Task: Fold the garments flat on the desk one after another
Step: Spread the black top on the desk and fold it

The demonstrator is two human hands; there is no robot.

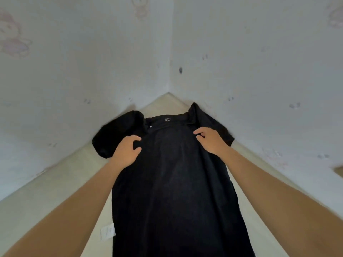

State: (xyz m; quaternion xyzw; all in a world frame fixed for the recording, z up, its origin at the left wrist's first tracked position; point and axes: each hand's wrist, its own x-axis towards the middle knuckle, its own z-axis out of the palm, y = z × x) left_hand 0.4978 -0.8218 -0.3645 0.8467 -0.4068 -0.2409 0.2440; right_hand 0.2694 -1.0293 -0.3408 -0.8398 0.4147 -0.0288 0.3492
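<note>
A black short-sleeved shirt (172, 182) lies lengthwise on the pale desk (55, 191), collar toward the far corner, hem running out of view at the bottom. My left hand (128, 151) grips the fabric at the left shoulder, fingers curled into the cloth. At the right shoulder, just below the collar, my right hand (209, 140) pinches the fabric. The left sleeve (115, 138) bunches outward; the right sleeve (219, 127) lies against the wall. A small neck label (166, 119) shows inside the collar.
The desk sits in a corner between two white walls (83, 71) with faint cartoon prints. A white care tag (107, 232) sticks out from the shirt's left side seam. A tan object (338, 171) shows at the right edge.
</note>
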